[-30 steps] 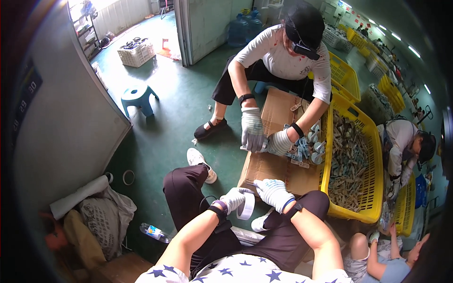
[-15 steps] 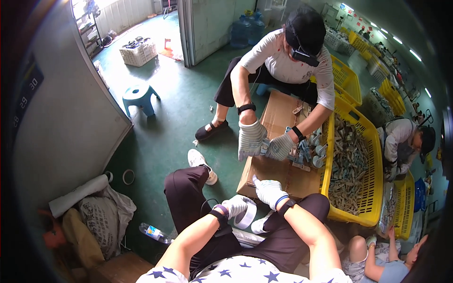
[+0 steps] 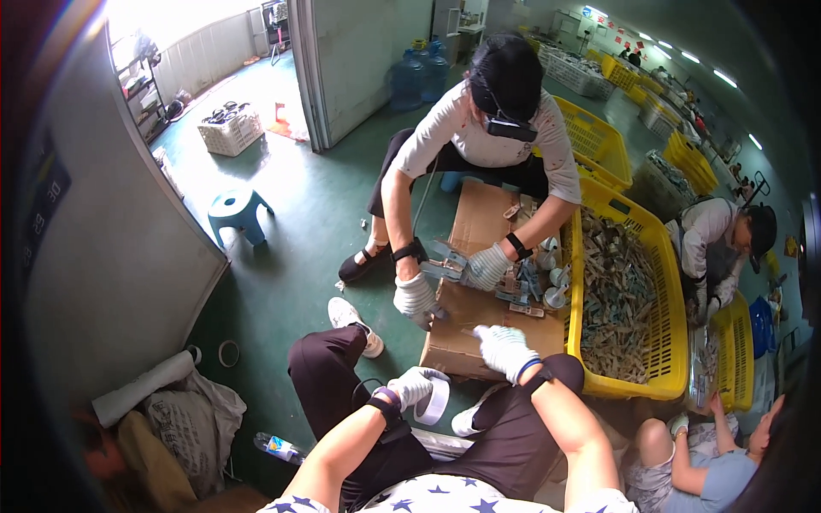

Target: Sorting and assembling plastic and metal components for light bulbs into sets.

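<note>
My left hand (image 3: 413, 386), in a striped glove, is closed round a roll of white tape (image 3: 434, 402) between my knees. My gloved right hand (image 3: 506, 349) hangs over the near edge of a cardboard box (image 3: 466, 342), one finger stretched toward the left and the others mostly hidden. I see nothing in it, and whether it touches the box I cannot tell. Across the box a co-worker's gloved hand (image 3: 487, 267) holds several grey plastic clips (image 3: 446, 263); their other glove (image 3: 416, 299) rests at the box's left edge. More clips (image 3: 526, 295) lie on the cardboard.
A yellow crate (image 3: 676, 342) full of mixed clips stands against the box's right side. On the left are a blue stool (image 3: 239, 214), a tape ring (image 3: 228, 353), sacks (image 3: 192, 427) and a plastic bottle (image 3: 279, 447). Other people sit at the right.
The co-worker's hands have moved apart, one down to the box's left edge, and the clips now show in the other. My right hand has shifted slightly; my left still holds the tape.
</note>
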The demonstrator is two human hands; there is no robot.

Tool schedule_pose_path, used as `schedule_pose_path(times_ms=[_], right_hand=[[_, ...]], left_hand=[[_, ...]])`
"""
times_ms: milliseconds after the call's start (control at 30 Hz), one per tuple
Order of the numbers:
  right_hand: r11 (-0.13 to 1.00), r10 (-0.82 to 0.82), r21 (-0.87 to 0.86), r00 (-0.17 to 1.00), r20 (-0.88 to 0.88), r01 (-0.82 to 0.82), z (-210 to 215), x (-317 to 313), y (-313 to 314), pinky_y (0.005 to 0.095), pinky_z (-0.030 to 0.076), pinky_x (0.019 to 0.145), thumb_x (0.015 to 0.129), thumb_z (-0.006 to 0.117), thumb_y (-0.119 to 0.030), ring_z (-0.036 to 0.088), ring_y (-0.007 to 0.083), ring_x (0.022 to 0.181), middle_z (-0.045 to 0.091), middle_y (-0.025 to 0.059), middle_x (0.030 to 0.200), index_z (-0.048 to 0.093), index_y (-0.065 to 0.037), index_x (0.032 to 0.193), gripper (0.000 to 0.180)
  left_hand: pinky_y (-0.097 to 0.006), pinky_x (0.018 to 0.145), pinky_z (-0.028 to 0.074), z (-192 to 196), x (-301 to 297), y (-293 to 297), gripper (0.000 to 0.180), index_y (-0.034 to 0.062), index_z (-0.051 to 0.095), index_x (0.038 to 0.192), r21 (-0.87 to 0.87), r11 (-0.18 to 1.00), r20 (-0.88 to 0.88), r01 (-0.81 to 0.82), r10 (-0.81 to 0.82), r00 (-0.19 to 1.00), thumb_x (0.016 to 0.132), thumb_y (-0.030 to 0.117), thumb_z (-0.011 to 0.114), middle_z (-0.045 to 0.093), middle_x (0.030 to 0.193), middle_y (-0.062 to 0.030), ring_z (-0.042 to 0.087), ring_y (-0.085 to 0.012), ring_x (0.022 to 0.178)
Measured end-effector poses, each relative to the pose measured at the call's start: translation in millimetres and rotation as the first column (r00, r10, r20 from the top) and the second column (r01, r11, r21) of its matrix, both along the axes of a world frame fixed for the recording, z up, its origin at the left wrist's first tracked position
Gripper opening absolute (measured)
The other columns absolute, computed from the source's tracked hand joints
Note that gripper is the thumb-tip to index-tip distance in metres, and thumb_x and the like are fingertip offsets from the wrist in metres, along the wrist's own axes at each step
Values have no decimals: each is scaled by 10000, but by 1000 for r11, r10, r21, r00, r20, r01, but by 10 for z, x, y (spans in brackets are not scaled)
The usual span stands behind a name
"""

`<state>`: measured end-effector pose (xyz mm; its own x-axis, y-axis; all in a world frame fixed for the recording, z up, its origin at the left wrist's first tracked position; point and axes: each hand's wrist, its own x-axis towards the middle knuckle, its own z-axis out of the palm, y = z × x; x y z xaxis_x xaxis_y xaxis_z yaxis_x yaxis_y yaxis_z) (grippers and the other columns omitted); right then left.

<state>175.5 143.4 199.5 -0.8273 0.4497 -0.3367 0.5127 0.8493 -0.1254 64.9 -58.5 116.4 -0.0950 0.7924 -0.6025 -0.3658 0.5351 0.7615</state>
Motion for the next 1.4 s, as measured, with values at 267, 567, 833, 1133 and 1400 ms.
schedule_pose_path(times_ms=[267,567,833,1133,1400], right_hand=[[864,-59,-471,894,-443,-177,-171,430,-114,436,454,876,858,594,-471,594,337,985,622,167,1059,537,-64,1217,546],[-84,-519,-973,843,-142,-216,205,389,-570,256,484,771,910,643,-280,587,94,903,612,3,1010,539,-64,1227,397],[-164,-584,-907,779,-228,-388,182,56,-270,228,471,805,917,635,-219,591,79,906,631,18,1017,564,-1,1196,362],[9,-732,-895,607,-310,-446,-139,-67,162,276,481,805,900,646,-246,607,135,884,648,51,990,584,4,1155,362],[17,-640,-827,629,-441,-562,323,459,-85,280,460,855,865,687,-221,586,135,948,640,42,985,602,-9,1107,332]], left_hand=[[-294,913,466,78,-120,111,522,32,562,1265,360,916,97,-176,151,984,754,-75,586,622,1142,-38,593,-136,1000],[-330,1033,388,934,-419,562,489,-50,473,1318,356,920,299,-166,56,953,872,103,603,518,1330,-156,504,-221,1222],[-314,864,528,1258,-674,1151,551,31,453,1354,265,945,107,-191,168,980,843,20,659,641,1128,-165,625,-234,1052],[-322,736,562,1008,-811,1993,940,120,171,1493,221,930,22,-293,296,955,749,-103,703,656,909,-157,678,-213,792],[-494,771,540,545,-1869,3215,937,217,72,1477,137,823,-64,-551,563,824,800,-9,680,610,945,-115,633,-258,776]])
